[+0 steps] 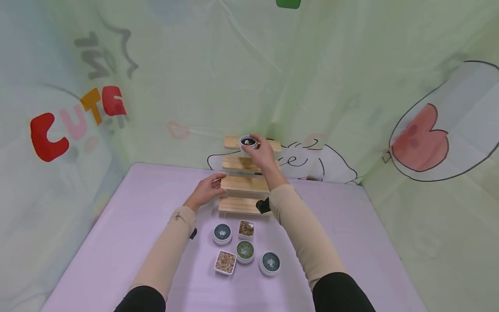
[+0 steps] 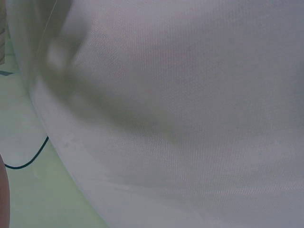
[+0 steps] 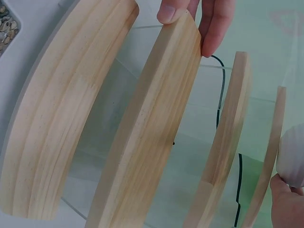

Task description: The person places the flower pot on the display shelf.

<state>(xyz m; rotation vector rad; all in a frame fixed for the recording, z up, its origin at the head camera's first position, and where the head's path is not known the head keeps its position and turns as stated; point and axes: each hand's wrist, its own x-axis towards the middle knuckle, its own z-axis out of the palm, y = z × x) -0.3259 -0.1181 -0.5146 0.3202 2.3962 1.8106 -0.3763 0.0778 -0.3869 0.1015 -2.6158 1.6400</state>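
The desk [image 1: 335, 247] is covered in pale lilac, its surface narrowing toward a far edge that meets a hanging fabric wall [image 1: 218, 78]. This wall is light green, translucent-looking and softly creased, and similar fabric encloses the desk on the left and right. On the left, printed letters [image 1: 49, 137] spell CUTE in red, pink and orange; on the right, a coral heart [image 1: 421, 141] sits within a black-outlined pale shape. A black line drawing [image 1: 333, 164] shows low on the far wall. The left wrist view is filled mostly by pale, finely woven cloth with a soft shadow.

A rack [image 1: 238, 204] of four light wooden boards stands near the far edge, stepping upward as it goes back. The left hand [image 1: 204, 190] grips the left end of the second-nearest board [image 1: 245, 183], thumb on the near side. The right hand [image 1: 263, 154] holds a white round bowl [image 1: 248, 142] with dark contents at the topmost board [image 1: 231, 143]; whether the bowl's base rests there cannot be told.

Nearer, on the desk, stand three round tubs [image 1: 245, 250], two blue-green inside and one green, and two square dishes [image 1: 225, 262] of brownish bits.
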